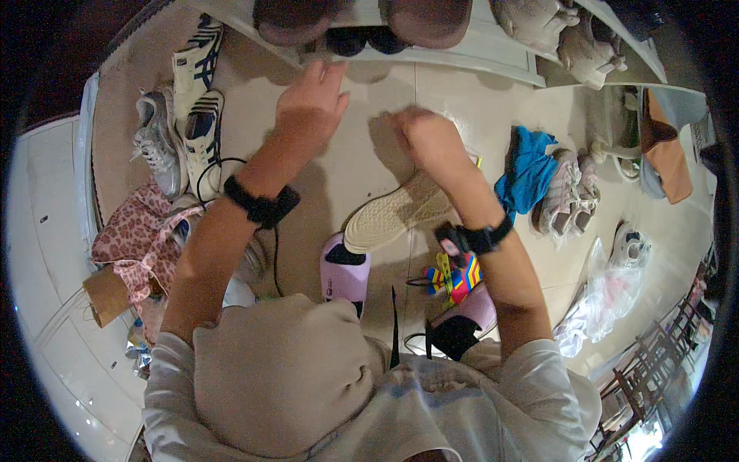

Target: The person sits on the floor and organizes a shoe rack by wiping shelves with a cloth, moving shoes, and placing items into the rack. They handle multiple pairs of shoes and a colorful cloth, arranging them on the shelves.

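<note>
My left hand [312, 101] reaches forward over the tiled floor, fingers apart and holding nothing. Blurred by motion, my right hand [424, 130] has curled fingers above the floor; whether they grip anything cannot be made out. Under my right forearm lies a beige shoe [384, 216] with its textured sole facing up, partly hidden by the arm. A lilac slipper [344, 274] on my foot is just below its toe. Beside my other slipper [479, 303] sits a small red, blue and yellow striped item [462, 280]. Black bands circle both wrists.
White-and-dark striped sneakers [199, 124] and a grey sneaker [156, 141] stand at left, above a pink leopard-print bag [138, 231]. A shoe rack [473, 60] runs along the top. At right lie a blue cloth [525, 170], pale sneakers [560, 196] and a plastic bag [609, 297].
</note>
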Demonstrator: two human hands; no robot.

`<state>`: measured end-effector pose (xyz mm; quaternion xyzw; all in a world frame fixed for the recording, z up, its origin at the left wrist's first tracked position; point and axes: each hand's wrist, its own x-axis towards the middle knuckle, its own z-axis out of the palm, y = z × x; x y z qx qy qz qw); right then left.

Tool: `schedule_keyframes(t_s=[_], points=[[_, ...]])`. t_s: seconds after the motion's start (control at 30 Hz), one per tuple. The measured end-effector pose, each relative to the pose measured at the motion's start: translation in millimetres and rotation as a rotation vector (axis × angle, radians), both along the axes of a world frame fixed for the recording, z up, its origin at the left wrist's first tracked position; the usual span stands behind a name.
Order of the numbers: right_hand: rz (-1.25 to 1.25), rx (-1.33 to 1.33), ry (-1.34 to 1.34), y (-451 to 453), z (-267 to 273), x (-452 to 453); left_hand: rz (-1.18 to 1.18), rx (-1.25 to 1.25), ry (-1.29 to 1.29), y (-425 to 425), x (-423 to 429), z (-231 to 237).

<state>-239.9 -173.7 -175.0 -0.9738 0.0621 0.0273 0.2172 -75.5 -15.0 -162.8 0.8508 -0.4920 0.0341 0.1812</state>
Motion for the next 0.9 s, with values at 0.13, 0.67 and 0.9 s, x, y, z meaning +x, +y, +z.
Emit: schedule_keyframes(t_s=[0.13,0.67,0.9], points=[[0.359,0.086,-0.001,-7,-6,-62,-0.116,0.466,0.525,57,-53,-13],[-0.089,0.693,0.327,-49,-8,-85,-0.102,0.172,1.197,91,-91,-52],[-0.186,1.209,0.463,-43,4,-78,-0.199,-0.165,1.400,80,-30,7]])
